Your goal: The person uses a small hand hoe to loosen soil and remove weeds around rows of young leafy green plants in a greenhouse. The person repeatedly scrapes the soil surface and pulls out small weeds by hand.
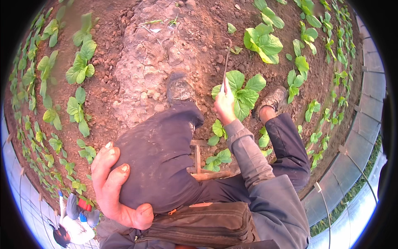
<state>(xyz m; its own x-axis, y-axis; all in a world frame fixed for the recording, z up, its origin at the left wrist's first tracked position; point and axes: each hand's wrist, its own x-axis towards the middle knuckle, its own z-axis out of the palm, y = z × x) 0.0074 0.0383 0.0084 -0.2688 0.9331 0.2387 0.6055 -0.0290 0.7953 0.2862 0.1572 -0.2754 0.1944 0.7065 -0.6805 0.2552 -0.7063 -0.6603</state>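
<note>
My right hand [225, 105] grips a thin, hooked metal hand tool [228, 56], probably a small hand hoe. Its shaft points away from me and its bent end lies over the soil, short of a large leafy green plant [263, 43]. Right beside the hand, another broad-leaved plant [245, 93] spreads its leaves, partly covered by my wrist and fingers. My left hand [112, 190] holds nothing; its soil-marked fingers are apart and curve around the side of my bent left knee [155, 158].
A low wooden stool frame [211, 176] shows under me, beside small seedlings [217, 159]. My shoes [181, 85] flank the nearest row. Left is a cracked soil strip [146, 68], then more plant rows [79, 67]. Plastic sheeting [367, 115] edges the right. A co-worker [76, 222] crouches lower left.
</note>
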